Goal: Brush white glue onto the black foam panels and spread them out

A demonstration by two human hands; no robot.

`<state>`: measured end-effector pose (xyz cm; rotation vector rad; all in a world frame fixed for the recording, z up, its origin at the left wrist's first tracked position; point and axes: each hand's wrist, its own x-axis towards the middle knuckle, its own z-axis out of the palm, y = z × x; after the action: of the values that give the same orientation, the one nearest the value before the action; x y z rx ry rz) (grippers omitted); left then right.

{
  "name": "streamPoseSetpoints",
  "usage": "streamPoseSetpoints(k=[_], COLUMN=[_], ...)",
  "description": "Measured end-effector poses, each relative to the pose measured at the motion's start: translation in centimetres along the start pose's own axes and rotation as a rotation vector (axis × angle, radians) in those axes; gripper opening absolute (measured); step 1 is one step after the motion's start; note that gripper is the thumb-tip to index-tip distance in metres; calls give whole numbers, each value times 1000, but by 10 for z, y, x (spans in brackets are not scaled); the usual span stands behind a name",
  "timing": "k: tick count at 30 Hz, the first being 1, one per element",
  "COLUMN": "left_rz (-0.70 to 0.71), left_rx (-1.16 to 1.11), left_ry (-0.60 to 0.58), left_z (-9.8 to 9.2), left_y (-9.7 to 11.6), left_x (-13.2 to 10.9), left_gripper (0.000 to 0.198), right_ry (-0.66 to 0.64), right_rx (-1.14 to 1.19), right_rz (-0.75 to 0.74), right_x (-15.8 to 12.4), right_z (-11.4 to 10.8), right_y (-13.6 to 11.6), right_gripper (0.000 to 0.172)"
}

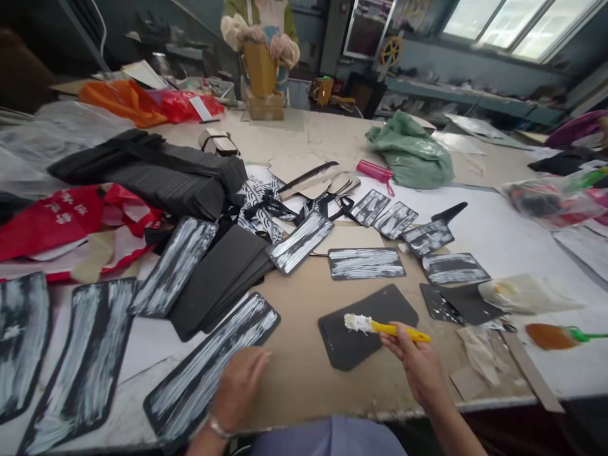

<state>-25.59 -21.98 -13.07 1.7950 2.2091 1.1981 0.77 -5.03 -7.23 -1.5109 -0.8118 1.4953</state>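
Note:
My right hand [411, 354] grips a yellow-handled brush [401, 331] whose bristles, covered in white paste, are over a plain black piece [351, 348] on the brown board [294, 335]. At the right edge of a long black piece streaked with white [213, 361] is my left hand [242, 380]; its fingers lie together, and whether anything is under them is hidden. Beyond the board's middle lie a streaked rectangle [367, 263] and another streaked piece [301, 242]. A stack of plain black pieces [218, 272] sits left of the board.
More streaked pieces [85, 354] lie at the left. Behind them are a bundle of black strips [166, 177] and a red bag [66, 221]. A green bag [411, 149] and pink tube [374, 171] sit farther back. Across the table, a person [261, 44] handles a tan box.

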Motion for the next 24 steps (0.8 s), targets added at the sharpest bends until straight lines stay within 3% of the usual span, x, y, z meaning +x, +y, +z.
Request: streamPoseSetpoints(k=[4,6,10,18,24], left_rz=[239,272,230,209,310], left_rx=[-158,-152,-71,18,63], left_ry=[-339,-472,-648,-538,-403], left_z=[65,90,104,109,110], left_y=[52,66,71,76,81], left_x=[15,20,22,18,21], left_gripper=[14,21,29,23,15], right_ry=[-70,-98,-88,154,267], right_rx=[-24,-50,-68,-85,-92], right_rz=[35,47,39,-87,-162], right_x=[-1,0,10,72,120], right_z=[15,21,19,-40,-83], right_y=[21,31,42,12,-3], right_gripper=[52,51,50,44,40])
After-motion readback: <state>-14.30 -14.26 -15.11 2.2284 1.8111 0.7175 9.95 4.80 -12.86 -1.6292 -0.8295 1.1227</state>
